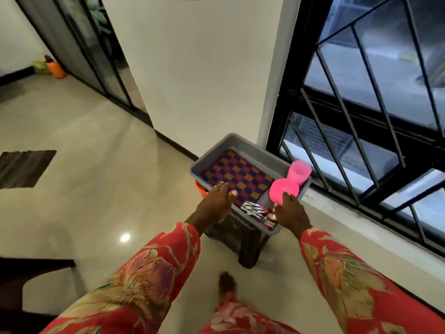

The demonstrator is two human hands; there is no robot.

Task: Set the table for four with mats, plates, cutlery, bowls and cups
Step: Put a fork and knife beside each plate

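both hands at the grey tub, table not yet reached

head view: a grey tub (pixel 243 150) sits on a dark stool (pixel 240 244) under the barred window (pixel 373 97), and everything here is placed from that tub. inside it, a checkered mat (pixel 240 175) in purple and orange covers the floor of the tub. at the tub's near end lies a bundle of cutlery (pixel 258 213). at its window-side edge a pink bowl (pixel 284 190) sits tipped, with a pink cup (pixel 299 171) just behind it. the left hand (pixel 216 201) rests on the tub's near left rim, fingers straight and relaxed over the mat's edge, gripping nothing. the right hand (pixel 291 212) is at the near right rim, touching the bowl; whether its fingers curl round the rim or the bowl, i cannot tell. an orange thing (pixel 199 189) peeks out below the tub's left side.

the step in hand looks like fetching the supplies. the next move likely calls for a firm hold on both sides and a level lift, since the tipped bowl and the cup could slide.
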